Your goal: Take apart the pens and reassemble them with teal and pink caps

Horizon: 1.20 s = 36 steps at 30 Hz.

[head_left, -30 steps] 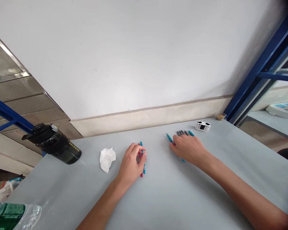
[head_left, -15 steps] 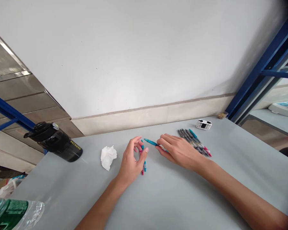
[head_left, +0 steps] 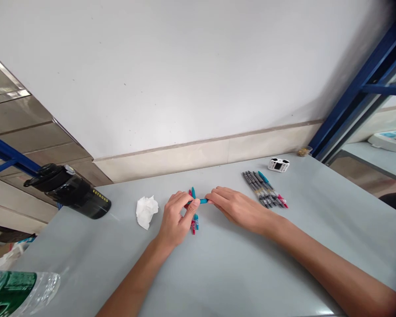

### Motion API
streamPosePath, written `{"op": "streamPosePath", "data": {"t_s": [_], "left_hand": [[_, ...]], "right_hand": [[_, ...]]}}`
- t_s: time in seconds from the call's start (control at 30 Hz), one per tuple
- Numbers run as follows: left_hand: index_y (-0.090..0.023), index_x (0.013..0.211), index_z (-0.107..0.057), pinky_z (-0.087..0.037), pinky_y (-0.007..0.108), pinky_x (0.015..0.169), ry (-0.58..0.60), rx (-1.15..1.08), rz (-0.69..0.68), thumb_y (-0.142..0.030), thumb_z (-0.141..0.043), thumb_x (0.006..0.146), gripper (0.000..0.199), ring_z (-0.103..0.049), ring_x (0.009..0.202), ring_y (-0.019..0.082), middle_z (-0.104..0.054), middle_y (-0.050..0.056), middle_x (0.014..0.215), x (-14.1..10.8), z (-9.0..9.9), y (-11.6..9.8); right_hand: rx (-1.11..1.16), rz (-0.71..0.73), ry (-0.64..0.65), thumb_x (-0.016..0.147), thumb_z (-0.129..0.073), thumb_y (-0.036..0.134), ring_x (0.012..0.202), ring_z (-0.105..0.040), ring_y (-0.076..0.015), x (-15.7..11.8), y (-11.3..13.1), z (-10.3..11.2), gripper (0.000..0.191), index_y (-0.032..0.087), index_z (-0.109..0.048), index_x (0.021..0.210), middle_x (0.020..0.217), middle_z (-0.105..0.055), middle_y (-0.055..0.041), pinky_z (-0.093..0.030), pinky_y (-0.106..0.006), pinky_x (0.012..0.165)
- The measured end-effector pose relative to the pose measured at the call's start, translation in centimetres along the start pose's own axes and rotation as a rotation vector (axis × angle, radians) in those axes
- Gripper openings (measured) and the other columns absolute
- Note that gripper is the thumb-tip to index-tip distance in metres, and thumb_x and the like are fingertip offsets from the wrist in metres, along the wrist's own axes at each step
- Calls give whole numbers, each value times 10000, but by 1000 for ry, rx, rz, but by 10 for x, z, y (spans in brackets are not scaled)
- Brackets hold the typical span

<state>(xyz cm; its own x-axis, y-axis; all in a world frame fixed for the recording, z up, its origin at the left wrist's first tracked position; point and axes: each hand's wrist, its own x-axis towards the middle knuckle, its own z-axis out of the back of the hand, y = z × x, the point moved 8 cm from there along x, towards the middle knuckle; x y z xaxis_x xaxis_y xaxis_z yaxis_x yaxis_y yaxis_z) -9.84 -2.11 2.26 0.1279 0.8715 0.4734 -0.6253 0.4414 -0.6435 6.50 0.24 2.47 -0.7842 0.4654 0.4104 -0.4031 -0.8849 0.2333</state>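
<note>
Spanning the small gap between the left hand [head_left: 177, 218] and the right hand [head_left: 239, 208], both with fingers closed on it, a teal pen [head_left: 203, 201] lies crosswise above a red pen [head_left: 193, 227] and another teal pen [head_left: 196, 222].

Black bottle [head_left: 74, 191], left; crumpled tissue [head_left: 147, 212] nearby; white device [head_left: 279, 165], right, near small container [head_left: 304, 151].

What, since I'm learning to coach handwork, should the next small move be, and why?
Probably ease the right hand off the held teal pen: the left hand pinches its other end between thumb and fingers, so could likely hold it alone.
</note>
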Motion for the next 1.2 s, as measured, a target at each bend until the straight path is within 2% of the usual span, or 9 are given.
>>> {"op": "streamPosePath", "data": {"t_s": [0.13, 0.23, 0.3, 0.4, 0.47, 0.67, 0.73, 0.9, 1.2], "left_hand": [[-234, 583, -354, -459, 360, 680, -31, -90, 133, -514, -383, 1150, 633, -476, 611, 178, -446, 0, 598, -1, 0, 11], [-236, 609, -447, -498, 366, 692, -25, -114, 164, -552, -381, 1144, 625, -530, 627, 179, -535, 12, 632, -2, -1, 14], [-250, 828, -643, -546, 397, 786, -25, -88, 121, -556, -478, 1116, 452, -630, 752, 203, -676, 28, 773, -1, 0, 11], [-291, 1174, -689, -565, 428, 871, -37, -54, 61, -503, -597, 1075, 252, -688, 898, 221, -754, 41, 986, -1, 1, 8], [-287, 1115, -706, -566, 412, 844, -38, -44, 55, -467, -563, 1095, 230, -680, 858, 209, -741, 32, 927, -1, 0, 8], [-237, 741, -611, -531, 334, 673, -65, -10, 153, -500, -473, 1130, 490, -610, 669, 169, -601, -3, 674, 0, -1, 17], [-240, 780, -642, -544, 345, 705, -56, -15, 149, -497, -486, 1127, 458, -624, 688, 173, -623, 0, 697, 0, -3, 16], [-290, 1150, -700, -583, 403, 843, -28, -18, 68, -446, -610, 1077, 195, -681, 870, 208, -748, 36, 968, -1, -6, 11], [-257, 852, -633, -555, 376, 759, -13, 18, 93, -502, -530, 1106, 367, -606, 742, 195, -613, 6, 731, -2, -6, 13]], "right_hand": [[-90, 80, -26, 1149, -312, 122, 842, -535, -232, 1, 7, -1, 306, 185, -597, 1239, 977, -615, -75, -454, -362, 817], [-131, 78, -43, 1146, -322, 121, 832, -518, -232, 3, 6, 0, 288, 191, -591, 1219, 974, -606, -74, -445, -360, 812], [-134, 44, -65, 1165, -338, 179, 822, -523, -229, 3, 1, 2, 254, 196, -589, 1197, 964, -603, -71, -438, -349, 776], [-143, -9, -80, 1183, -354, 256, 781, -541, -213, 2, -7, 5, 235, 200, -582, 1192, 967, -604, -64, -423, -332, 717], [-148, -33, -64, 1185, -354, 269, 733, -540, -197, 1, -10, 4, 230, 204, -575, 1194, 994, -611, -62, -408, -325, 681], [-58, -53, -39, 1190, -363, 338, 729, -591, -190, 0, -7, 1, 242, 210, -557, 1257, 1060, -628, -71, -445, -326, 687], [-76, -53, -28, 1190, -367, 343, 744, -610, -190, 0, -8, 0, 262, 217, -564, 1309, 1085, -629, -77, -452, -324, 696], [-140, -72, -39, 1189, -350, 303, 727, -592, -181, -1, -14, -1, 264, 214, -597, 1218, 1070, -613, -77, -426, -316, 672], [-92, -55, -57, 1180, -358, 261, 649, -473, -178, 0, -12, -2, 207, 233, -516, 1048, 995, -570, -43, -387, -327, 635]]}}
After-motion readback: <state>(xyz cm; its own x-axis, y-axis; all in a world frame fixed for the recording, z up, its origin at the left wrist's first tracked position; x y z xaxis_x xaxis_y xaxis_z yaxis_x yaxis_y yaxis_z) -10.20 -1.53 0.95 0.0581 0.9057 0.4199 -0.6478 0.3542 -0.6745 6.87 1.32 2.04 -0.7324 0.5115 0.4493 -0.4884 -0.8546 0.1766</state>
